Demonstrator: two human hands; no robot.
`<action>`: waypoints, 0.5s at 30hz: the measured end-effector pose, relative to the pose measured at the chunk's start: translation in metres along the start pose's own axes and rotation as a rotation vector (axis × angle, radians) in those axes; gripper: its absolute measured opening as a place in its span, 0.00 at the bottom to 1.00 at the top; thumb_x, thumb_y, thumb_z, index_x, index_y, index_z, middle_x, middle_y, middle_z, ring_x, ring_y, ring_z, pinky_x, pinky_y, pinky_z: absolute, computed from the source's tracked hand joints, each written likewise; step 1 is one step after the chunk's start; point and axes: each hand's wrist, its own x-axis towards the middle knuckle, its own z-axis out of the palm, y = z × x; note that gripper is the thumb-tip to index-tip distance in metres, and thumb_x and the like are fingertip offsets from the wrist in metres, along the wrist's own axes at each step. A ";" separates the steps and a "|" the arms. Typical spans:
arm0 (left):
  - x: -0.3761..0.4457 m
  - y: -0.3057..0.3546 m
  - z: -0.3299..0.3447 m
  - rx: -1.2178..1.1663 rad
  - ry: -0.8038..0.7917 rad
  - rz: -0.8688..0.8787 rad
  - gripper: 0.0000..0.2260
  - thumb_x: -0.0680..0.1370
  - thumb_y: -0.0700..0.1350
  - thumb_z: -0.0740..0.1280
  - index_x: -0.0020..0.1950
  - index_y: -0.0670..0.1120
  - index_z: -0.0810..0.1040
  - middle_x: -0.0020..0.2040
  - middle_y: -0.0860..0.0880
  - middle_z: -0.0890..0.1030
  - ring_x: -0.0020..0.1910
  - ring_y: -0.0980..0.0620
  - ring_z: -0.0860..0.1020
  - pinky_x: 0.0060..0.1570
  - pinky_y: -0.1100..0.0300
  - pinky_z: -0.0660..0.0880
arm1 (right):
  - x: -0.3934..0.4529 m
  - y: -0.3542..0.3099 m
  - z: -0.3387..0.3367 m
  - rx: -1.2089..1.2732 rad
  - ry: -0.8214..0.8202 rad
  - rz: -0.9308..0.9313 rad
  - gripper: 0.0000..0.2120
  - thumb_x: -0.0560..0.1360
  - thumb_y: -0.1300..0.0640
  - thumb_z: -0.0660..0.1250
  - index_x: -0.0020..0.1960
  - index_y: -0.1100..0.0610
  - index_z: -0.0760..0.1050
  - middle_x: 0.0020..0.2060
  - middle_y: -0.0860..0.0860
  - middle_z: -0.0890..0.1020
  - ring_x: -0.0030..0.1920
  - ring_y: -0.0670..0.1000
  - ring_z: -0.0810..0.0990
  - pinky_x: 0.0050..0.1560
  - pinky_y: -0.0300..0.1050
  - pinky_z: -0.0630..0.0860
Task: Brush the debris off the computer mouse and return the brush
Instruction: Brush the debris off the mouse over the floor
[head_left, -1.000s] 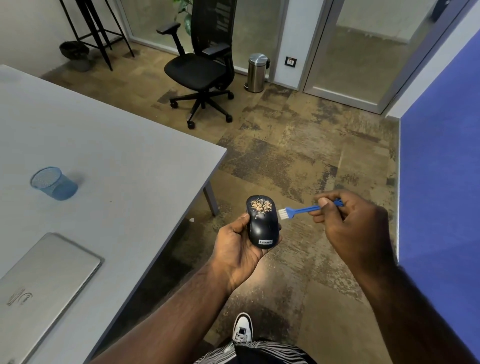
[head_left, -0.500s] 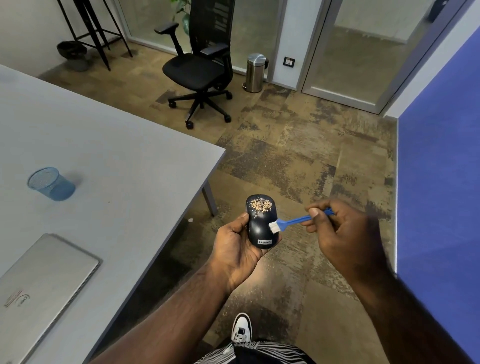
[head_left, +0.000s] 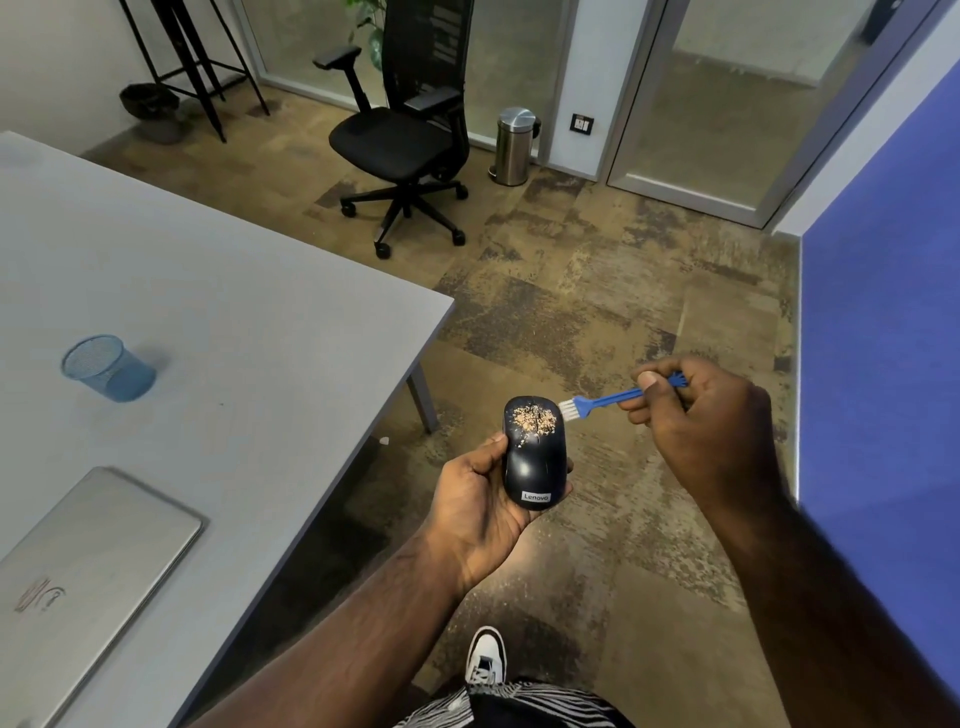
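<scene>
The grey surface (head_left: 218, 312) filled the left of the view, its near right corner ending just left of the hands, with one leg showing below that corner. Open carpeted floor (head_left: 597, 291) spread to the right of that edge, bounded by a blue wall (head_left: 883, 338) on the far right. A black office chair (head_left: 402, 135) and a steel bin (head_left: 514, 145) stood well apart from the hands, near the glass partition. On the surface, a closed laptop (head_left: 88, 566) lay at the near left edge and a blue mesh cup (head_left: 106, 366) sat farther in. The left hand (head_left: 483, 499) cupped the black computer mouse (head_left: 535, 457) off the surface, over the floor, with debris (head_left: 535, 421) on its front. The right hand (head_left: 701, 415) pinched the blue brush (head_left: 608, 400), bristles just beside the mouse's right front edge.
</scene>
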 end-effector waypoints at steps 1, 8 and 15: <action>0.000 0.000 0.000 0.003 0.000 0.001 0.20 0.82 0.46 0.55 0.68 0.36 0.72 0.65 0.33 0.76 0.52 0.36 0.80 0.55 0.44 0.76 | 0.000 -0.001 0.000 0.002 -0.010 -0.009 0.05 0.78 0.60 0.66 0.50 0.55 0.81 0.34 0.48 0.85 0.33 0.41 0.84 0.35 0.36 0.81; -0.001 -0.001 0.002 0.003 0.001 0.000 0.19 0.81 0.46 0.56 0.67 0.36 0.73 0.64 0.33 0.77 0.52 0.35 0.80 0.52 0.44 0.77 | 0.006 -0.002 0.001 -0.029 -0.022 0.003 0.05 0.78 0.59 0.66 0.50 0.56 0.81 0.34 0.49 0.85 0.35 0.45 0.85 0.37 0.50 0.84; -0.001 -0.002 0.000 0.019 0.005 0.006 0.20 0.80 0.46 0.57 0.68 0.37 0.72 0.64 0.32 0.77 0.52 0.35 0.80 0.53 0.44 0.77 | 0.010 -0.002 0.002 -0.067 -0.032 0.012 0.06 0.78 0.59 0.66 0.51 0.56 0.81 0.35 0.49 0.85 0.36 0.48 0.85 0.39 0.52 0.84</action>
